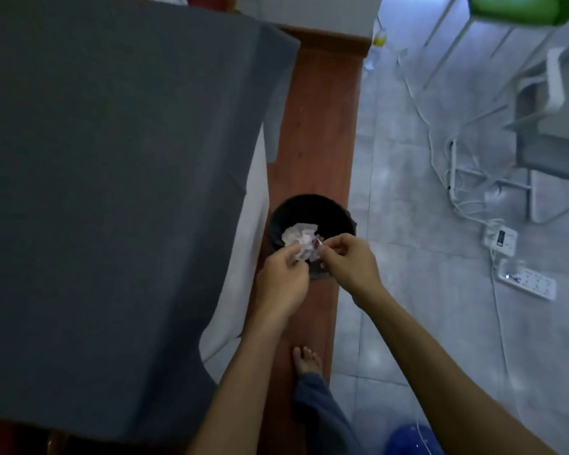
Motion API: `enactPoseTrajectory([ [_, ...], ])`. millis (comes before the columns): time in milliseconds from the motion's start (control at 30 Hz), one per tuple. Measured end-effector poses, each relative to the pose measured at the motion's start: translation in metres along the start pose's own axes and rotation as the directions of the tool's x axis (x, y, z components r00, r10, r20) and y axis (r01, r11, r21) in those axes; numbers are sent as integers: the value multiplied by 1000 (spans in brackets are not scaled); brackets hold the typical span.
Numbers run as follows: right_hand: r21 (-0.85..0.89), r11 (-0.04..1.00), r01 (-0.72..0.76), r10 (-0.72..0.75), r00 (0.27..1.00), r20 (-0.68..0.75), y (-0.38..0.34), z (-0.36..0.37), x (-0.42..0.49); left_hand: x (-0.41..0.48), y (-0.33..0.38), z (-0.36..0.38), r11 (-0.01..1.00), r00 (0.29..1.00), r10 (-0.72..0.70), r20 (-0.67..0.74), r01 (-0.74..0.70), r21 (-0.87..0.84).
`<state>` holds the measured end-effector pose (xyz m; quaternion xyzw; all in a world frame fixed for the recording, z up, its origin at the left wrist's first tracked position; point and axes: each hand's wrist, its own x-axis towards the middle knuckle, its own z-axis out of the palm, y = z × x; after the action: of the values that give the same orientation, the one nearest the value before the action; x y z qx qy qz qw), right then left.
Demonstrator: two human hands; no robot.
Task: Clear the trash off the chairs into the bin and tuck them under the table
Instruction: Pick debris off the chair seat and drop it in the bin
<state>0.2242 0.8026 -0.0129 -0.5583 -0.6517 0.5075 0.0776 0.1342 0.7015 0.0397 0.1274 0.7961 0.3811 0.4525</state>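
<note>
A small black bin [312, 210] stands on the reddish floor strip beside the table. Crumpled white paper trash [298, 234] sits just above or inside its mouth. My left hand [281, 279] and my right hand [350, 261] hover together over the bin's near rim, fingers pinched on scraps of the crumpled paper [309, 249]. Whether the larger wad lies in the bin or hangs from my fingers I cannot tell. The table [112, 192], draped in a grey cloth, fills the left half. No chair to be tucked in is clearly in view.
White power strips [526, 279] and tangled cables [454, 178] lie on the pale tiled floor at right. White furniture legs [532, 198] and a green seat [513, 9] stand at the far right. My bare foot [306, 359] rests on the reddish strip; a blue object [411, 441] sits below.
</note>
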Motion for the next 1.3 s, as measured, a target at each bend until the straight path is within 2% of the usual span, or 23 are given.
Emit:
enactPoseTrajectory([
  [67, -80, 996, -42, 45, 998, 34, 28, 14, 31, 28, -20, 15, 994, 995, -104, 0, 104, 15],
  [200, -234, 969, -77, 102, 990, 94, 77, 43, 91, 87, -51, 41, 979, 979, -203, -31, 204, 25],
  [300, -340, 936, -87, 147, 977, 153, 108, 62, 127, 127, -71, 58, 969, 970, -240, -36, 241, 58],
  [433, -456, 890, -16, 153, 952, 264, 136, 77, 158, 166, -91, 75, 960, 964, -267, -9, 267, 87],
  [567, -501, 865, -37, 185, 951, 249, 141, 76, 168, 175, -100, 82, 959, 961, -275, 14, 273, 72],
  [800, -344, 938, -40, 131, 960, 246, 91, 60, 120, 131, -63, 51, 972, 972, -234, -30, 234, -4],
  [967, -133, 990, -54, 79, 979, 189, 19, 30, 58, 68, 13, 2, 999, 998, -20, 66, 23, -44],
  [1033, -69, 997, -15, 25, 989, 148, -16, 13, 27, 35, 45, -28, 995, 994, 89, 66, -86, -49],
  [1200, 142, 980, 138, -142, 990, 19, -119, -21, -68, -59, 96, -111, 948, 950, 309, -43, -312, -62],
  [1300, 177, 945, 277, -289, 956, 46, -179, -7, -137, -118, 88, -172, 919, 913, 389, -124, -393, -11],
])
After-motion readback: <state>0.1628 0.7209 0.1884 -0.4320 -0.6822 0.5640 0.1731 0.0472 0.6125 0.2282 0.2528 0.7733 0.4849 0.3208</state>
